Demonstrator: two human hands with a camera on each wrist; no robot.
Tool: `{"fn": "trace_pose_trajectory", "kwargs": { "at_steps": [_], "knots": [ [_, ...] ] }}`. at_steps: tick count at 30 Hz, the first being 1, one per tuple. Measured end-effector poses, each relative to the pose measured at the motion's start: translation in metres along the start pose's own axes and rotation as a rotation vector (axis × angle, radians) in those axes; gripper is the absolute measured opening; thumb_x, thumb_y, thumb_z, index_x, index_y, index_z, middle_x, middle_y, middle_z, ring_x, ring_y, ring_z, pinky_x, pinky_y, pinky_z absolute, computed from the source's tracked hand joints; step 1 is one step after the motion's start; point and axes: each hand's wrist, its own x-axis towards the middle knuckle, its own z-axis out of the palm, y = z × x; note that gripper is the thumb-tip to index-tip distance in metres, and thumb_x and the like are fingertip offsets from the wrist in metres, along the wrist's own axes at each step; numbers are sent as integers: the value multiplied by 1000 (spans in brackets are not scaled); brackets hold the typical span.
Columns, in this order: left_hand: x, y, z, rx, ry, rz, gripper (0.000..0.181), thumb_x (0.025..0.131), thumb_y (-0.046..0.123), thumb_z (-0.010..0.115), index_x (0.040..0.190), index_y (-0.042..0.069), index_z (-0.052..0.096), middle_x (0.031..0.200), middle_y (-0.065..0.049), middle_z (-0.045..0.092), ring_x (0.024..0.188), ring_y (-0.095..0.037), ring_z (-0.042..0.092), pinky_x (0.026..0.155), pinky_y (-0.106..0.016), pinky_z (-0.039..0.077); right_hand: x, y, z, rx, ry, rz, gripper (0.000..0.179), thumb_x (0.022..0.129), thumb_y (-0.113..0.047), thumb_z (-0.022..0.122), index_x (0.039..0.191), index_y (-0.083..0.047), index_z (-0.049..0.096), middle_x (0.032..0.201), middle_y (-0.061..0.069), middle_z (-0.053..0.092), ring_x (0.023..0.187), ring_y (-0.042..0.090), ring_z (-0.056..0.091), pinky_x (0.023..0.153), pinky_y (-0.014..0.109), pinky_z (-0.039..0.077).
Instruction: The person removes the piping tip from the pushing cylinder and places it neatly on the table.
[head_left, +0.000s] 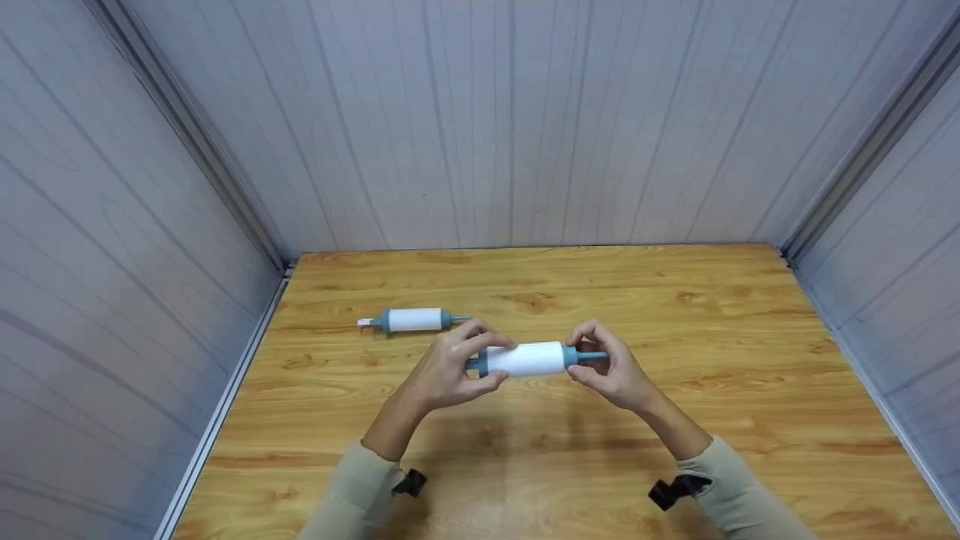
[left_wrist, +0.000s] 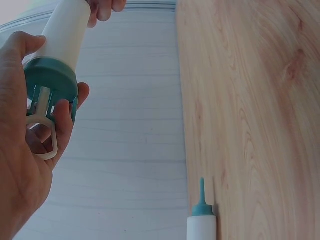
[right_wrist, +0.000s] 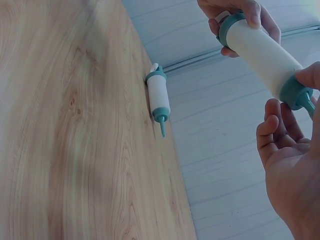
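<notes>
A white dispensing syringe [head_left: 529, 359] with teal end caps, a thin teal nozzle and a pale ring handle [left_wrist: 54, 145] is held level above the table. My left hand [head_left: 450, 371] grips its handle end, thumb and fingers around the teal collar and the white barrel. At the other end, my right hand [head_left: 619, 373] pinches the teal nozzle cap [right_wrist: 294, 92] between thumb and fingers, and the nozzle points right. A second, similar syringe [head_left: 415, 319] lies on its side farther back, just beyond my left hand, its nozzle also toward the right.
The wood-grain table [head_left: 330, 450] ends at a pale panelled wall [head_left: 480, 127] at the back. Similar panels rise on the left [head_left: 112, 300] and right. Dark wrist mounts [head_left: 411, 484] sit at both sleeves.
</notes>
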Motion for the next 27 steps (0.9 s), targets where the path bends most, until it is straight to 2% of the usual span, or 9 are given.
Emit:
{"fn": "trace_pose_trajectory", "kwargs": {
  "at_steps": [6,10,17,27],
  "knots": [
    [0,0,-1,-8,2,3,32,98,24,84,128,16,80,115,-11,75,77,-14,62,67,-22,51,0,0,0,-2,-1,-5,31,97,21,62,124,17,48,126,-7,65,111,5,74,84,21,64],
    [0,0,-1,-4,4,5,32,98,25,84,128,16,81,115,-11,75,77,-15,62,68,-23,52,0,-1,0,-2,12,24,26,101,18,57,125,17,48,124,-7,65,102,4,71,80,21,63],
    [0,1,-2,5,0,4,32,98,25,84,128,16,81,116,-11,75,79,-17,65,69,-24,53,2,-3,2,-48,39,63,15,107,14,52,122,13,52,107,-9,65,84,3,63,73,21,59],
    [0,2,-4,11,15,19,32,97,25,85,128,16,81,115,-12,76,78,-17,66,67,-24,53,2,-5,4,-38,48,88,17,106,14,54,122,14,51,110,-9,65,87,4,64,75,22,60]
  ]
}}
